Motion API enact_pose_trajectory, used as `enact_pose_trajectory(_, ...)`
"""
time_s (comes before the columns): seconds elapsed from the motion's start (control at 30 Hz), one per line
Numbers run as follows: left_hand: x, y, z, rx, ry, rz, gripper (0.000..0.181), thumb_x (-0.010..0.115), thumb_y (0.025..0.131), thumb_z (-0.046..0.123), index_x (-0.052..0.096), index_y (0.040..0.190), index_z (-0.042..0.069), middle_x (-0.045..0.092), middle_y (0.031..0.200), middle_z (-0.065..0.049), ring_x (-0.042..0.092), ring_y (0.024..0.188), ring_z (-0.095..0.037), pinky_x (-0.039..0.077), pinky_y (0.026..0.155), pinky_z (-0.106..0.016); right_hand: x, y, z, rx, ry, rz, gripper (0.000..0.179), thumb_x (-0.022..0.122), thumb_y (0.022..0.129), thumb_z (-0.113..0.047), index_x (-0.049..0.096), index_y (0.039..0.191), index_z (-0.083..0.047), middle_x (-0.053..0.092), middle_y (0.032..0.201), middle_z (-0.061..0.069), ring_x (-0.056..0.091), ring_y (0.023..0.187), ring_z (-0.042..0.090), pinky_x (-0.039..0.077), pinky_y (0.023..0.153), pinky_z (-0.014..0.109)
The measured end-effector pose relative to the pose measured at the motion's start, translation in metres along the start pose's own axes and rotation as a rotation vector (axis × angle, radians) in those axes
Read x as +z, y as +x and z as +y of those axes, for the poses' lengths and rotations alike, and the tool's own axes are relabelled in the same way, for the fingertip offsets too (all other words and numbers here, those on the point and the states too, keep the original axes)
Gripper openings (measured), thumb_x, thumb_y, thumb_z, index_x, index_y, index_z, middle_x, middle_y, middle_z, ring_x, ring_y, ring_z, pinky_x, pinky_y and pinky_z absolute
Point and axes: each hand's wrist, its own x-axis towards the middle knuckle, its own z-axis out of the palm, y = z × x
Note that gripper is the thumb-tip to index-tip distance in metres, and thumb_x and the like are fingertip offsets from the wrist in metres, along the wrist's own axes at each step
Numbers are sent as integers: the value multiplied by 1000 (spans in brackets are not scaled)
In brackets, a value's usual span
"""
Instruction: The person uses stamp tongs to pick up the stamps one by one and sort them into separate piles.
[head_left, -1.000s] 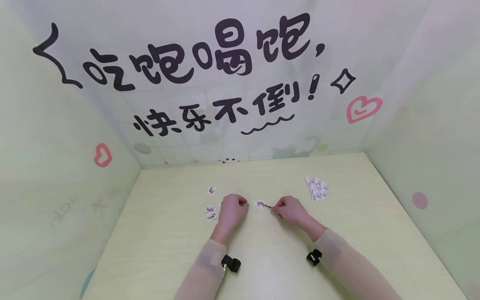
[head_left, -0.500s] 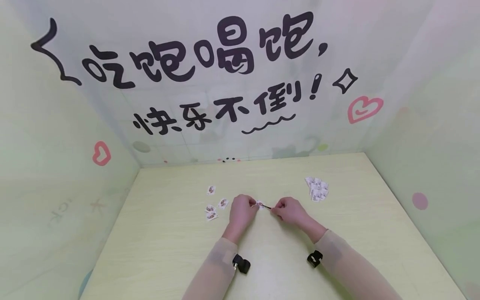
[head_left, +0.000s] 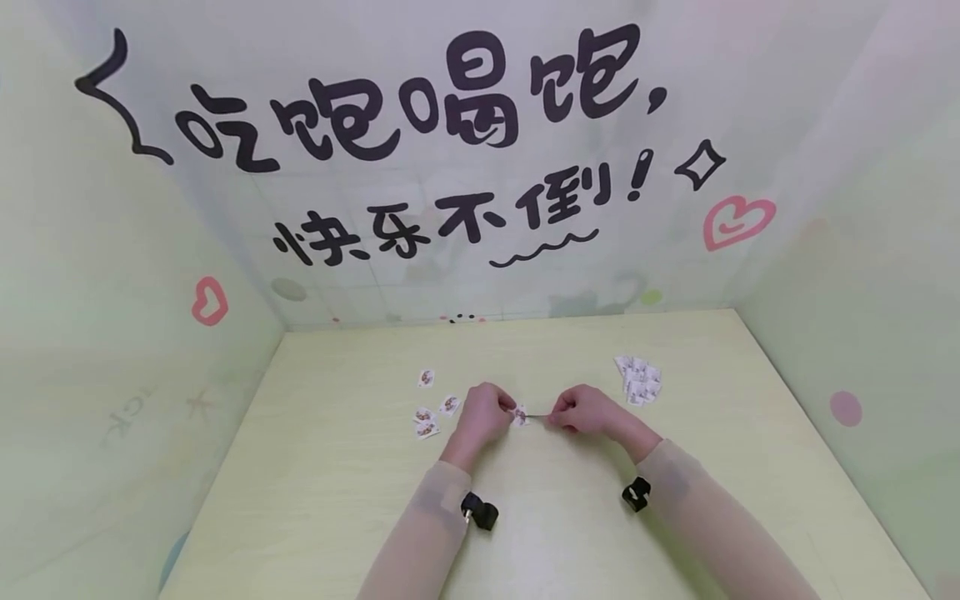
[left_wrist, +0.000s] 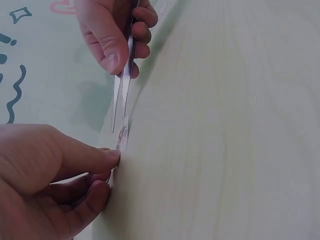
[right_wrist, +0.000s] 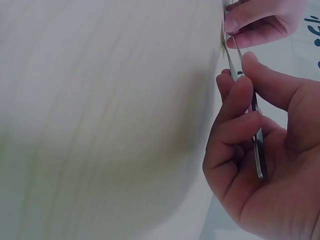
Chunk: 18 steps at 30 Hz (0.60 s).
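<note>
A small white card with a reddish printed picture (head_left: 521, 416) is at the middle of the table. My left hand (head_left: 484, 414) pinches its left edge between thumb and forefinger. My right hand (head_left: 585, 411) holds slim metal tweezers (head_left: 537, 416), which point left at the card. In the left wrist view the two tweezer prongs (left_wrist: 125, 92) stand apart, one tip right at the card's upper end (left_wrist: 123, 134). The right wrist view shows the tweezers' dark rear end (right_wrist: 260, 160) lying across the right palm.
Several similar picture cards (head_left: 426, 430) lie left of my left hand, two overlapping. At the back right is an overlapping cluster of pale cards (head_left: 641, 382). Printed walls (head_left: 420, 287) enclose the pale wooden table (head_left: 555, 533) at the back and sides.
My left hand has moved right, from beside the card to its left edge, uncovering another card on the table. My right hand has stayed nearly in place with the tweezers.
</note>
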Motion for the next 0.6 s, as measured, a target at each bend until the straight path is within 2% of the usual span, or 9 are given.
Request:
enact_pose_trajectory(0.17,-2,0,-2,24,-6,-18,15,78,87,-6,82,98,4,76,91,-7,67,83,-20,60,81,-38,1,2,0,-37,-2,-2,14,80,95,-17,74,86,-9,63,71,-1,56,66,14,46,67,30)
enact_pose_trajectory(0.27,-2,0,-3,45,-3,-16,16,77,87,-7,82,99,3,76,91,-8,67,82,-19,59,80,-37,1,2,0,-40,-11,9,15,81,95,-17,73,85,-9,62,70,-1,54,66,14,45,66,30)
enact_pose_trajectory(0.6,-1,1,-6,60,12,-3,14,78,88,-5,83,98,4,75,88,-6,66,81,-17,58,78,-36,5,6,7,-33,-19,25,16,82,94,-19,72,84,-11,62,72,0,54,66,15,44,64,31)
